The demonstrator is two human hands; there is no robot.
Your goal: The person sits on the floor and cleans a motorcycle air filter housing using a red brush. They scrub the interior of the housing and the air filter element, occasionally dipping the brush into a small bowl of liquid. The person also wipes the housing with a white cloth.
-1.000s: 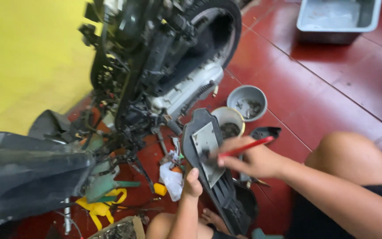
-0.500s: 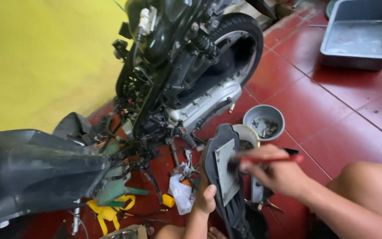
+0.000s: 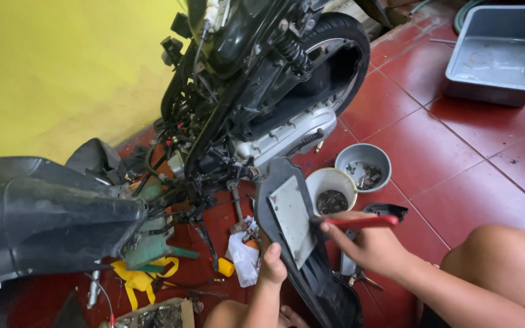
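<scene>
Black plastic scooter panel (image 3: 311, 267) stands on edge on the red tiled floor (image 3: 457, 176), long axis running away from the person. Left hand (image 3: 272, 266) clasps its near edge, fingers closed. Right hand (image 3: 369, 246), nearer the grey plate (image 3: 291, 220), grips a red-handled screwdriver (image 3: 360, 222) pointing left at it. Two bowls (image 3: 363, 167) sit beyond.

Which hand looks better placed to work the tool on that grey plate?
Probably the right hand: it holds the red-handled tool with its tip at the grey plate. The left hand is busy steadying the black panel from below.
</scene>
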